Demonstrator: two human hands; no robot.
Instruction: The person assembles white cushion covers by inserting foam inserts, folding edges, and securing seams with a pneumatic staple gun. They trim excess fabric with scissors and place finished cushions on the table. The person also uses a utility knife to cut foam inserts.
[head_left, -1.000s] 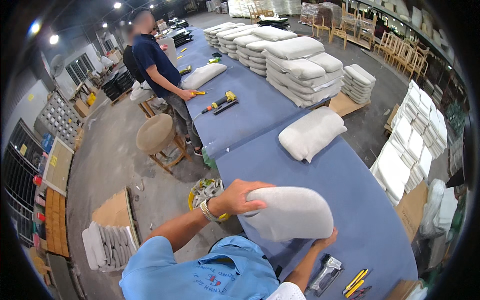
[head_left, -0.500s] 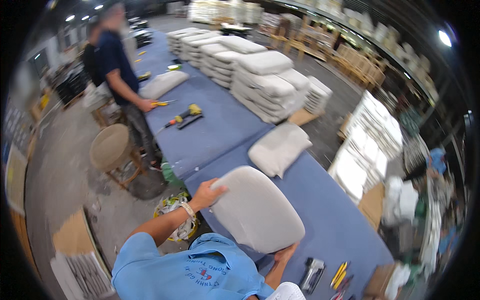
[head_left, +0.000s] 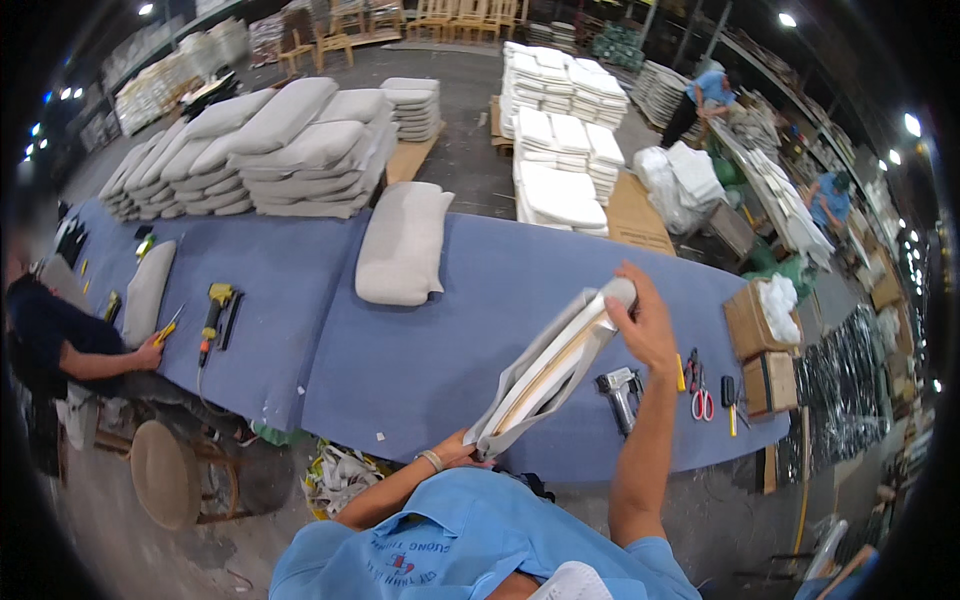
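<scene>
Workshop floor with a long blue desk [head_left: 430, 350] and a seat cushion held on edge above it.

Held up over the desk's near edge, the grey seat cushion [head_left: 550, 370] is tilted, its long axis running from low near the body up and away to the right. The left hand [head_left: 455, 452] is closed on its lower end and the right hand [head_left: 645, 325] is closed over its upper end, so both grip it at once. One staple gun [head_left: 620, 390] lies on the desk just right of it, with one pair of red scissors [head_left: 700, 400] beyond. One loose cushion [head_left: 405, 245] rests further back; one co-worker's hand [head_left: 150, 352] holds a yellow tool at far left.
</scene>
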